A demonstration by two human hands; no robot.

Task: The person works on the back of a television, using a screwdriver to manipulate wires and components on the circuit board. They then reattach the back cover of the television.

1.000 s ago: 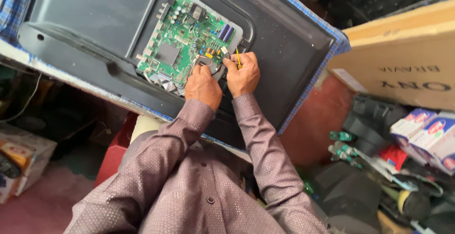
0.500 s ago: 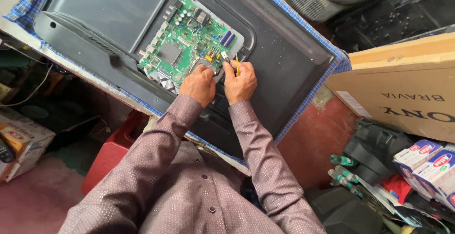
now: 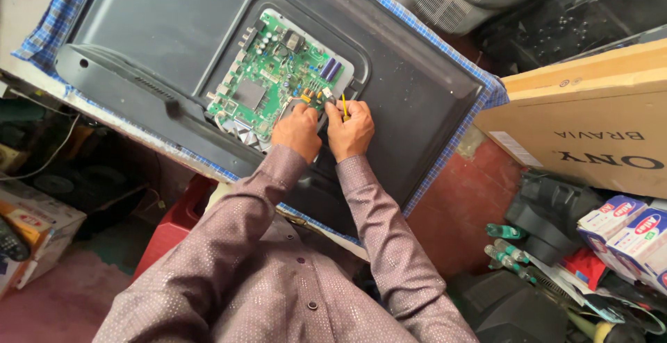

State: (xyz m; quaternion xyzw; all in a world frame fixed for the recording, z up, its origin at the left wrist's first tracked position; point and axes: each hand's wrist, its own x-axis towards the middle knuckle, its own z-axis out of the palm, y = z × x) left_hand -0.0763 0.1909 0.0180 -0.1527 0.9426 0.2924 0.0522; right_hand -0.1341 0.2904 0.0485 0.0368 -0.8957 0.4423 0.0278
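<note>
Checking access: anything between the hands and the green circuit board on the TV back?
Nothing visible. Left hand and right hand already rest at the circuit board edge, the right one holding a thin yellow tool. The fingertips are hidden, so exact contact is unclear.

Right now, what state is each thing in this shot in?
Television: face down on a checked cloth, back cover partly off.
Circuit board: exposed, mounted in its recess.
Left hand: resting at the board's edge.
Right hand: closed on a yellow tool, tip at the board.
Cardboard box: closed.
Screwdrivers: lying unused on the floor.
</note>
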